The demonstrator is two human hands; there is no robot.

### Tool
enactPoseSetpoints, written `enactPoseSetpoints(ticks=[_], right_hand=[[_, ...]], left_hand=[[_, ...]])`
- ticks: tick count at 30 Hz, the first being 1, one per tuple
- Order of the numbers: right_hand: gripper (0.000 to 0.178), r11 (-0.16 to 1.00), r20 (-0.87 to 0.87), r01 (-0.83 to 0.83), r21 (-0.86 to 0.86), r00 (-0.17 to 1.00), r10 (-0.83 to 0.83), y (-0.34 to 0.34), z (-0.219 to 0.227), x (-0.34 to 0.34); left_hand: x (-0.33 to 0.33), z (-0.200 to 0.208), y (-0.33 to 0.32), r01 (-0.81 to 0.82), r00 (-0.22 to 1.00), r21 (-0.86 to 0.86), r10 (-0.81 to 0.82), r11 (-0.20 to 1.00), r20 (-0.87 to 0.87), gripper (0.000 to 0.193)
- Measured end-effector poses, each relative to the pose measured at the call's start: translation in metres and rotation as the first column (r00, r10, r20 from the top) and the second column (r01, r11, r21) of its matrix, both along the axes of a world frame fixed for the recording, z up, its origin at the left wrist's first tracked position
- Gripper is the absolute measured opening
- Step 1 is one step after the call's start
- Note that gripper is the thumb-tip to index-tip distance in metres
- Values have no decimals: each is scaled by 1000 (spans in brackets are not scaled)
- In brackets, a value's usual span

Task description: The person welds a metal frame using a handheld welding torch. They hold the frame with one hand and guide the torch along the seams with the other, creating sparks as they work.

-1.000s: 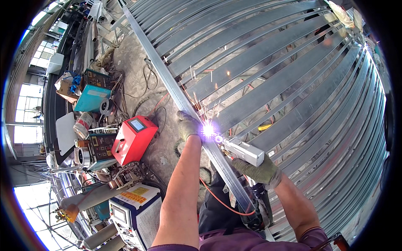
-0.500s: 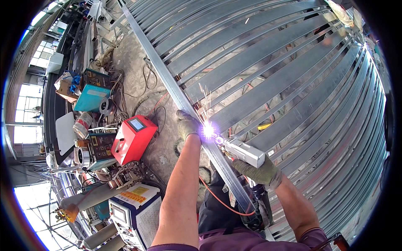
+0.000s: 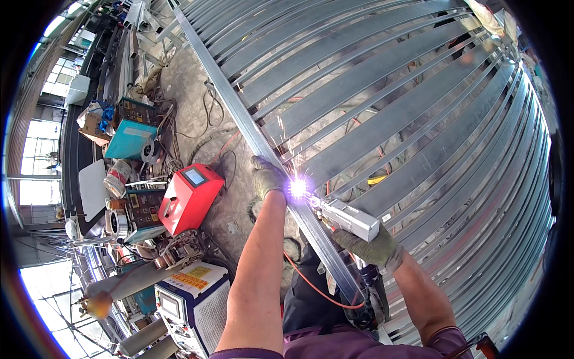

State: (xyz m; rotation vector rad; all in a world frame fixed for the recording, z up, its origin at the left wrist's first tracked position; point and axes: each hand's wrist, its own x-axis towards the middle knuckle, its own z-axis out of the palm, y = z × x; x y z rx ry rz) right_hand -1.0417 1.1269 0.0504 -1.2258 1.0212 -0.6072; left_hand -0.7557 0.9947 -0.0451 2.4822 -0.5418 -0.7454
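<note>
My right hand, in a grey-green work glove, is closed round a handheld welding gun with a silver box-shaped body. At the gun's tip, a bright violet-white welding arc burns on the inner edge of a long metal rail, throwing sparks upward. Just left of the arc, my left hand, gloved alike, grips the rail; some of its fingers are hidden. From the rail, many parallel grey metal slats, wide and narrow, run off to the right. Glare hides the joint itself.
Left on the concrete floor stand a red machine with a small screen, a teal welding machine and a white-and-blue cabinet. Gas cylinders lie nearby. An orange hose loops below the rail, and cables trail across the floor.
The sparks have become shorter and fewer. Both hands and the welding gun hold almost the same place, and the arc stays at the same spot on the rail.
</note>
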Motion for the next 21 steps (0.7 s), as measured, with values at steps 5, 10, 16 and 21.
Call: enactPoseSetpoints(ticks=[5,10,16,21], right_hand=[[44,1000,38,20,15,999,-21,1,4,3],[47,993,23,23,115,999,-26,3,8,-1],[48,990,-3,28,136,1000,-27,5,11,-2],[48,999,-2,36,41,999,-36,10,3,-1]], left_hand=[[1,-3,2,5,999,-34,-4,999,49,78],[-8,14,2,-13,999,0,13,1000,44,93],[-4,14,2,-20,1000,7,20,1000,-12,88],[1,-2,4,13,1000,-51,-13,999,-9,85]])
